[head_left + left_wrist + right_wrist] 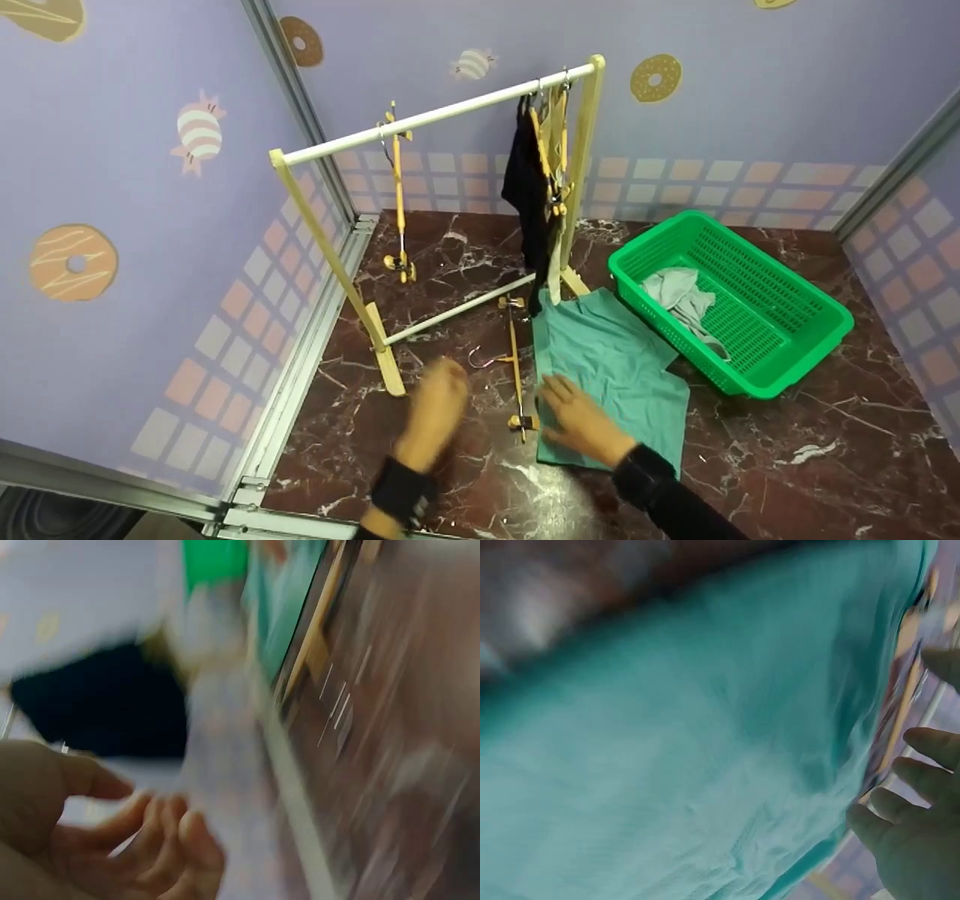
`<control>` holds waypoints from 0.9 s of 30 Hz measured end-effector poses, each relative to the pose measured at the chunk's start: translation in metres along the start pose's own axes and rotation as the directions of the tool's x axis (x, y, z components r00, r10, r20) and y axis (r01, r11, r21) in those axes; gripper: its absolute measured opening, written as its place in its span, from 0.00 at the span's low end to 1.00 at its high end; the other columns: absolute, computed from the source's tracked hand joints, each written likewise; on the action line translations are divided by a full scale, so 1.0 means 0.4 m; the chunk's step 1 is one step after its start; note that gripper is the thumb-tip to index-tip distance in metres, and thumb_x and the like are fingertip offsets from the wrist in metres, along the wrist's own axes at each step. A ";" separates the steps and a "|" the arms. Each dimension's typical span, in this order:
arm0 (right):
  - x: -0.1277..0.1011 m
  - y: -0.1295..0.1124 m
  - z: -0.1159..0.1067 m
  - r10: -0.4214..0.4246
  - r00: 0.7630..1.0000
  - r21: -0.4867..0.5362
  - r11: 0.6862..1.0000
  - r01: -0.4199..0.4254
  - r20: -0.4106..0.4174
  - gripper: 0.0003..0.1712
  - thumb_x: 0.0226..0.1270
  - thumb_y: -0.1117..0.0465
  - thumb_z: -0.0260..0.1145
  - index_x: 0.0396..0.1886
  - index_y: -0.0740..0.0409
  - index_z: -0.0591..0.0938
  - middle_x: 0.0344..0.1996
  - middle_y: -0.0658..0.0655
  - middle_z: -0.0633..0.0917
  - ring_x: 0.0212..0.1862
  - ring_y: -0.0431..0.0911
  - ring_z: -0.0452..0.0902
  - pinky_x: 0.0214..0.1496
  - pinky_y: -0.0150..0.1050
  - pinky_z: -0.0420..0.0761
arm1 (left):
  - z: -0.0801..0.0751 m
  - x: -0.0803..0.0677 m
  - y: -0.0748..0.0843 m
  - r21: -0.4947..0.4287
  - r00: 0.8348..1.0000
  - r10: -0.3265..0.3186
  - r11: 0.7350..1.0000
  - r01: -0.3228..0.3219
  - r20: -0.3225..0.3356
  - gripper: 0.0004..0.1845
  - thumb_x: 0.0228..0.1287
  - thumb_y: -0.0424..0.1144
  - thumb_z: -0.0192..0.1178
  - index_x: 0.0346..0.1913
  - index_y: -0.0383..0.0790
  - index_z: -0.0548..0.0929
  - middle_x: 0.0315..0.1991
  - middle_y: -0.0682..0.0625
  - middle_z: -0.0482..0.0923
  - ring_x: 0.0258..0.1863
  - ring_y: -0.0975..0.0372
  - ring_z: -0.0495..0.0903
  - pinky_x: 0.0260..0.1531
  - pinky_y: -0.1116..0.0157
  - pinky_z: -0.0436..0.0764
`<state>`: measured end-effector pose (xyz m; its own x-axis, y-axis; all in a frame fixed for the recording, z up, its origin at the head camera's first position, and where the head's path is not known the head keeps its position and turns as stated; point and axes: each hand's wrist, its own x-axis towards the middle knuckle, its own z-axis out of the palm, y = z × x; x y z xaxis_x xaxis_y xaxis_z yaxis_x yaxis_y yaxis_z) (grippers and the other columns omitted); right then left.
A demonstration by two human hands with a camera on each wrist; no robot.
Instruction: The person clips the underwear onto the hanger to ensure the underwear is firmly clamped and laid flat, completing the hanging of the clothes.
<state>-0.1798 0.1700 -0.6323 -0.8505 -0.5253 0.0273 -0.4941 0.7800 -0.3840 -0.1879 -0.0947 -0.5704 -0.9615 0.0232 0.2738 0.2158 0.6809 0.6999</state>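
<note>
Teal shorts (607, 352) lie spread on the dark marbled table. Over their left edge is my right hand (589, 429), fingers spread and nothing gripped; the right wrist view shows these spread fingers (922, 780) beside the teal cloth. Just left of the shorts lies a wooden clip hanger (515, 352), its metal hook pointing left. My left hand (436, 401) is on the hanger's other side, near the rack's foot. In the blurred left wrist view its fingers (154, 840) bend loosely around no object.
A small wooden rack (450, 114) with a white bar stands behind. One bare clip hanger (399, 195) hangs at its left; dark clothing (525, 187) and a beige garment (553, 127) hang at its right. A green basket (806, 367) at right holds a grey cloth (679, 292).
</note>
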 end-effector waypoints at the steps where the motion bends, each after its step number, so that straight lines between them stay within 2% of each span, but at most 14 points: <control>1: -0.018 -0.008 0.003 -0.004 1.000 -0.003 1.000 0.004 0.017 0.48 0.61 0.48 0.75 0.73 0.68 0.67 0.75 0.70 0.62 0.75 0.69 0.56 0.75 0.63 0.60 | 0.032 -0.023 0.003 -0.008 0.996 -0.005 1.000 0.005 0.094 0.03 0.69 0.28 0.57 0.43 0.34 0.79 0.32 0.47 0.79 0.27 0.60 0.78 0.27 0.64 0.82; 3: -0.047 -0.026 0.011 -0.012 0.999 -0.022 1.000 0.013 0.047 0.52 0.57 0.45 0.77 0.74 0.68 0.67 0.76 0.70 0.62 0.75 0.68 0.56 0.75 0.61 0.61 | 0.090 -0.059 0.008 0.008 0.973 -0.012 1.000 0.010 0.229 0.03 0.70 0.32 0.60 0.41 0.36 0.80 0.31 0.48 0.80 0.28 0.60 0.80 0.27 0.64 0.83; 5: -0.067 -0.041 0.022 -0.027 0.998 -0.051 0.998 0.030 0.064 0.54 0.54 0.44 0.78 0.73 0.70 0.68 0.75 0.70 0.63 0.75 0.67 0.57 0.75 0.59 0.63 | 0.140 -0.083 0.013 0.036 0.953 -0.033 0.999 0.023 0.301 0.07 0.71 0.36 0.61 0.44 0.34 0.80 0.34 0.45 0.82 0.31 0.55 0.82 0.30 0.58 0.85; 7: -0.078 -0.051 0.035 -0.067 0.997 -0.105 0.992 0.071 0.040 0.51 0.54 0.45 0.79 0.69 0.72 0.73 0.73 0.70 0.68 0.73 0.65 0.62 0.74 0.56 0.67 | 0.178 -0.096 0.020 0.087 0.947 -0.060 0.996 0.034 0.317 0.11 0.71 0.39 0.62 0.47 0.32 0.79 0.39 0.41 0.81 0.35 0.47 0.83 0.34 0.51 0.85; 9: -0.084 -0.057 0.047 -0.123 0.992 -0.148 0.982 0.117 -0.027 0.41 0.53 0.49 0.81 0.60 0.71 0.81 0.68 0.67 0.75 0.69 0.62 0.69 0.70 0.53 0.74 | 0.208 -0.100 0.026 0.158 0.950 -0.074 0.987 0.027 0.302 0.15 0.70 0.40 0.64 0.50 0.30 0.79 0.42 0.37 0.80 0.36 0.41 0.83 0.36 0.45 0.84; 11: -0.086 -0.058 0.058 -0.166 0.979 -0.186 0.972 0.142 -0.121 0.28 0.52 0.54 0.81 0.48 0.67 0.86 0.60 0.63 0.81 0.62 0.58 0.76 0.63 0.50 0.80 | 0.228 -0.099 0.031 0.208 0.953 -0.086 0.978 0.025 0.289 0.18 0.69 0.40 0.65 0.54 0.29 0.79 0.45 0.35 0.79 0.36 0.38 0.83 0.36 0.44 0.85; 14: -0.088 -0.060 0.070 -0.178 0.949 -0.175 0.975 0.135 -0.260 0.13 0.50 0.62 0.80 0.34 0.60 0.85 0.46 0.57 0.85 0.49 0.53 0.81 0.50 0.45 0.85 | 0.238 -0.098 0.032 0.237 0.956 -0.091 0.971 0.023 0.280 0.17 0.68 0.38 0.66 0.52 0.30 0.80 0.44 0.37 0.79 0.34 0.38 0.83 0.32 0.45 0.85; 18: -0.087 -0.056 0.072 -0.094 0.929 -0.084 0.994 0.068 -0.357 0.11 0.50 0.69 0.75 0.31 0.58 0.81 0.33 0.54 0.83 0.37 0.49 0.81 0.38 0.41 0.86 | 0.227 -0.096 0.025 0.157 0.954 -0.083 0.987 0.039 0.288 0.10 0.68 0.36 0.65 0.45 0.33 0.80 0.40 0.40 0.79 0.36 0.41 0.83 0.33 0.45 0.84; 21: -0.089 -0.049 0.067 -0.036 0.941 -0.031 0.999 0.027 -0.338 0.13 0.51 0.71 0.74 0.34 0.60 0.80 0.32 0.55 0.82 0.36 0.50 0.81 0.39 0.43 0.87 | 0.215 -0.094 0.015 -0.035 0.938 -0.116 0.990 0.135 0.328 0.05 0.71 0.33 0.62 0.39 0.35 0.76 0.34 0.43 0.78 0.32 0.48 0.83 0.31 0.49 0.85; 22: -0.089 -0.048 0.066 -0.029 0.946 -0.028 0.999 0.020 -0.322 0.14 0.51 0.70 0.75 0.36 0.60 0.81 0.34 0.55 0.83 0.37 0.50 0.81 0.40 0.43 0.87 | 0.213 -0.094 0.011 -0.123 0.927 -0.138 0.974 0.191 0.348 0.05 0.72 0.32 0.60 0.38 0.35 0.75 0.32 0.43 0.78 0.30 0.50 0.84 0.30 0.51 0.86; 23: -0.088 -0.045 0.065 -0.024 0.953 -0.028 0.999 0.017 -0.303 0.14 0.51 0.70 0.76 0.37 0.60 0.81 0.35 0.56 0.82 0.38 0.51 0.81 0.41 0.44 0.87 | 0.211 -0.094 0.007 -0.220 0.915 -0.161 0.942 0.254 0.370 0.06 0.72 0.31 0.59 0.37 0.35 0.74 0.31 0.42 0.78 0.28 0.53 0.84 0.29 0.52 0.87; 24: -0.088 -0.043 0.066 -0.027 0.957 -0.031 0.999 0.019 -0.287 0.15 0.51 0.70 0.77 0.38 0.61 0.82 0.36 0.56 0.82 0.39 0.51 0.81 0.42 0.44 0.87 | 0.209 -0.094 0.004 -0.317 0.900 -0.186 0.892 0.323 0.394 0.06 0.73 0.31 0.58 0.37 0.35 0.73 0.30 0.42 0.78 0.25 0.54 0.84 0.27 0.54 0.88; 25: -0.087 -0.041 0.066 -0.036 0.959 -0.039 0.999 0.026 -0.280 0.15 0.51 0.70 0.77 0.38 0.61 0.83 0.36 0.56 0.82 0.40 0.51 0.80 0.43 0.45 0.86 | 0.208 -0.095 0.000 -0.414 0.882 -0.211 0.821 0.394 0.421 0.06 0.74 0.30 0.58 0.38 0.33 0.72 0.31 0.40 0.78 0.24 0.55 0.84 0.27 0.56 0.89; 27: -0.083 -0.037 0.067 -0.043 0.957 -0.034 0.999 0.035 -0.286 0.12 0.52 0.70 0.77 0.37 0.61 0.85 0.36 0.55 0.82 0.39 0.51 0.81 0.42 0.44 0.86 | 0.208 -0.098 -0.006 -0.565 0.844 -0.248 0.649 0.509 0.475 0.07 0.74 0.30 0.57 0.43 0.28 0.70 0.34 0.37 0.77 0.24 0.55 0.85 0.31 0.57 0.90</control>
<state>-0.1392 0.1668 -0.6520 -0.8445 -0.4388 0.3069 -0.5291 0.7723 -0.3516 -0.1651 -0.0364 -0.6376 -0.9460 0.1985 -0.2562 -0.2534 0.0398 0.9665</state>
